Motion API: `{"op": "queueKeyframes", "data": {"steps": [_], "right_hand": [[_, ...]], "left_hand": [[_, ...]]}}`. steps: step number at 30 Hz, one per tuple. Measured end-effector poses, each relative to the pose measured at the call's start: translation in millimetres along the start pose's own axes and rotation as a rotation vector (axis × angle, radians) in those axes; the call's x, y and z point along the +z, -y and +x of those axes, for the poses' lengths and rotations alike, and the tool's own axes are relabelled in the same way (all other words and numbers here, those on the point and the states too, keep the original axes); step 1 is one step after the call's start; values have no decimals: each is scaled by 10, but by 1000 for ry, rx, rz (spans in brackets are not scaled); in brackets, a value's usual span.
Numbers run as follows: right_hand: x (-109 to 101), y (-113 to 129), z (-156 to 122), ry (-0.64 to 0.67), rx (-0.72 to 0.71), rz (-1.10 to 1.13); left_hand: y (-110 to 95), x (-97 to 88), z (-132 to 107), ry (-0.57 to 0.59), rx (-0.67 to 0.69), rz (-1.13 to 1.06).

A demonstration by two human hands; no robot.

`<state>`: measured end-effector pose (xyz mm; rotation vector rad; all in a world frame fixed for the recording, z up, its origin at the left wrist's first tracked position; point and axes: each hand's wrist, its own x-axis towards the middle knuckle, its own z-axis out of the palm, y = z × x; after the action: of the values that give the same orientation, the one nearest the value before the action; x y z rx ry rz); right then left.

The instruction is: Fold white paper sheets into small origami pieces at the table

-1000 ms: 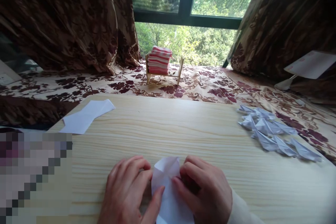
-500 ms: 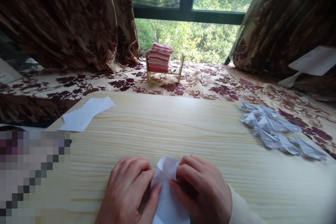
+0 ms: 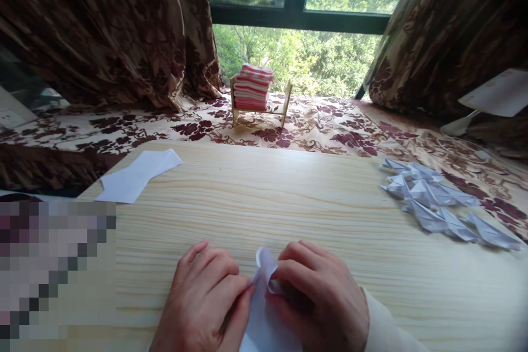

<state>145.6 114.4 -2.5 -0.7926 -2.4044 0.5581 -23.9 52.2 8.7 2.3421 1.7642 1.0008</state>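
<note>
**White paper held between both hands**

Head view: a white paper (image 3: 264,319) is seen at the near edge of the wooden surface (image 3: 268,203), right between the two hands. Its long side runs away from the person, from the bottom of the picture up to a curled tip. The left hand (image 3: 202,302) is laid on the paper's left edge, with the fingers close together and pressed down. The curled tip is pinched by the right hand (image 3: 322,300), between thumb and fingers. The paper is touched by both hands, so neither is nearer. A pile of folded papers (image 3: 441,209) is seen well apart on the right. A flat sheet (image 3: 136,179) is seen well apart on the left.
</note>
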Motion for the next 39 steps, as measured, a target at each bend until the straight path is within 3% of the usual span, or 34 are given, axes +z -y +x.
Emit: {"op": "queueKeyframes", "data": {"steps": [7, 14, 25, 29, 34, 39], "right_hand": [[-17, 3, -9, 59, -19, -53], [4, 7, -11, 31, -47, -64], [0, -15, -17, 36, -142, -73], [-8, -13, -12, 36, -159, -95], [-3, -3, -6, 41, -140, -80], [-2, 6, -14, 29, -164, -44]], "left_hand": [[60, -24, -22, 1, 31, 104], [91, -66, -8, 66, 39, 50], [-9, -31, 1, 45, -70, 11], [32, -75, -12, 111, -5, -3], [78, -122, -49, -9, 89, -13], [19, -122, -28, 81, 52, 24]]}}
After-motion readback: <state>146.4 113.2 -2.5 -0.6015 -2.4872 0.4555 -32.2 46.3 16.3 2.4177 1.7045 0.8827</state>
